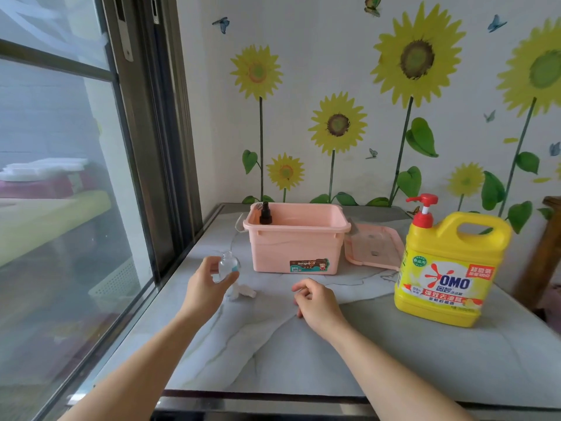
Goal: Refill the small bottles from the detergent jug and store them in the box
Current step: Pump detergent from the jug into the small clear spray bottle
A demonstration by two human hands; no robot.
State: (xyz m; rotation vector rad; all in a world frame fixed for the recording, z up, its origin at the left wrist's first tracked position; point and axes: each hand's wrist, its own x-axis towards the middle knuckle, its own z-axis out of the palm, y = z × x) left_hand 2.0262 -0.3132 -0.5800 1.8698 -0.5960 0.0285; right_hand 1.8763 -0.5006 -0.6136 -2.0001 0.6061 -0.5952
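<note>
Near the left edge of the grey marble-patterned tabletop, beside the window, the left hand holds a small clear plastic bottle upright, thumb and fingers closed around its lower body, its neck open at the top with no cap on it. Just beneath and to the right of that bottle, a small white pump cap lies on its side on the surface. The right hand hovers low over the middle of the tabletop, fingers loosely curled and holding nothing, well apart from the bottle.

Toward the back edge stands an open pink rectangular plastic storage box with a label on its front wall. Inside it, at the back left corner, a dark bottle with a black spray top stands upright, only its upper part showing above the rim. The box's pink plastic lid lies flat on the surface just to the right of the box, underside up.

Near the right edge of the tabletop stands the large yellow detergent jug with a red pump, upright, its handle toward the back, well apart from both hands. Sunflower decals cover the wall behind.
</note>
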